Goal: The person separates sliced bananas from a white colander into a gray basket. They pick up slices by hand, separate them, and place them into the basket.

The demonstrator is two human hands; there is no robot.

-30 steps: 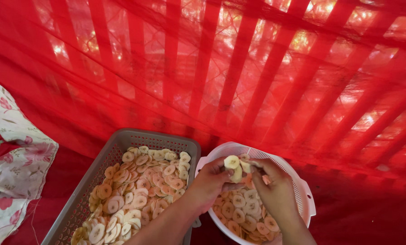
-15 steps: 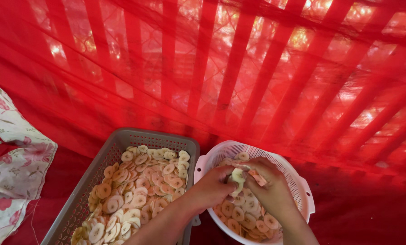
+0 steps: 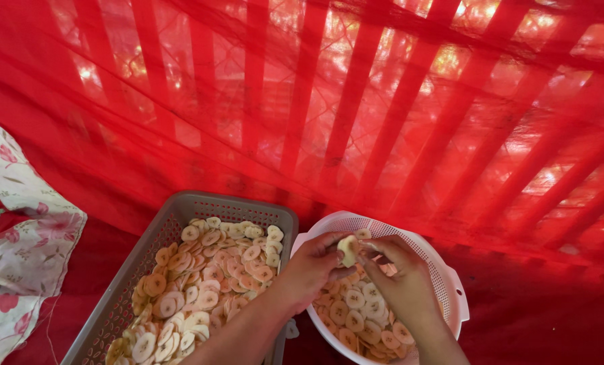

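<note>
Red netting (image 3: 356, 135) fills the whole upper field of our view, a sheer mesh cloth with darker vertical slats showing through it and light glowing behind. It hangs close in front of us, so everything below takes on a reddish cast.

Our left hand (image 3: 312, 267) and right hand (image 3: 400, 280) meet over the round white perforated plastic colander (image 3: 450, 284). Both are curled, fingertips brought together on one small clump of pale stuck-together fruit slices (image 3: 347, 250). The left pinches it from the left side, the right from the right and slightly above. We judge the grip suits prying slices apart, since the clump sits between opposing fingertips rather than in a palm. Holding it directly above the colander means anything that drops falls back into the bowl.

Inside the colander lies a shallow heap of round pale-yellow fruit slices with darker centres (image 3: 356, 318), partly hidden by our wrists.

Just beside it on the left, touching or nearly so, stands the grey rectangular slotted plastic basket (image 3: 180, 206). It holds a fuller layer of the same kind of round slices (image 3: 200, 284), spread loosely across its floor. Both containers being perforated, we suppose air or liquid can pass through.

Both rest on a red cloth-covered surface (image 3: 545, 318). At far left a white fabric printed with pink flowers (image 3: 25, 236) lies crumpled, well apart from the hands.
</note>
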